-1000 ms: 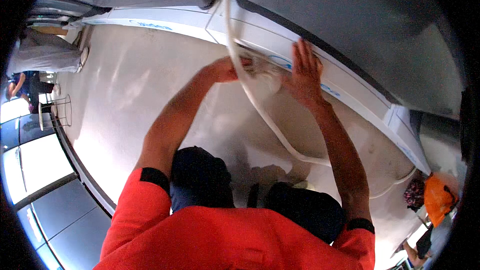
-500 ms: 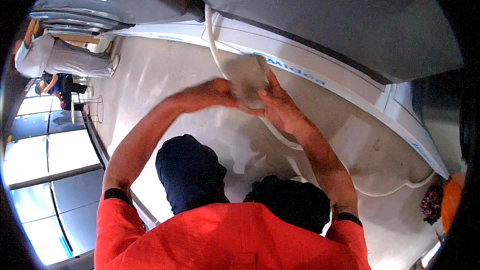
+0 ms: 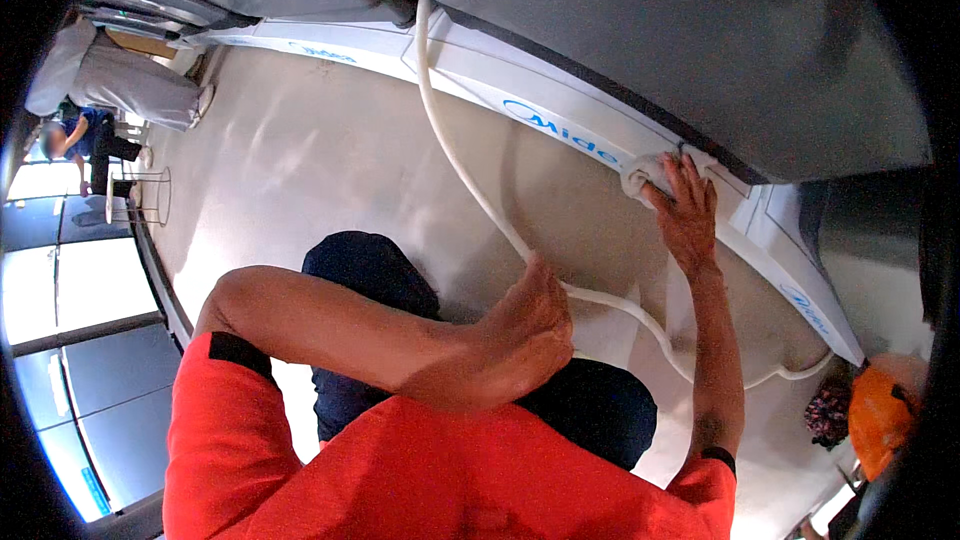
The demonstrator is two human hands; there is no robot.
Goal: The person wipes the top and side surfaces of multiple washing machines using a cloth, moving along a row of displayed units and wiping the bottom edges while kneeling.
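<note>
A long white hose (image 3: 462, 165) hangs from under the dark grey panel and runs down across the floor to the right. My left hand (image 3: 530, 315) is closed where the hose passes, its fingers mostly hidden behind the back of the hand. With my right hand (image 3: 688, 215), I press a crumpled whitish cloth (image 3: 648, 176) against the white base strip (image 3: 480, 90), which carries blue lettering. The fingers of that hand stretch over the cloth and cover part of it.
A dark grey appliance panel (image 3: 650, 30) overhangs the base strip. At the right lie an orange bag-like item (image 3: 882, 420) and a dark speckled bundle (image 3: 827, 414). A wire-framed stool (image 3: 150, 197) and two people stand or sit at the far left.
My hands have come apart from the cloth they held together. The right carried it rightward onto the base strip. The left dropped toward me and closed at the hose.
</note>
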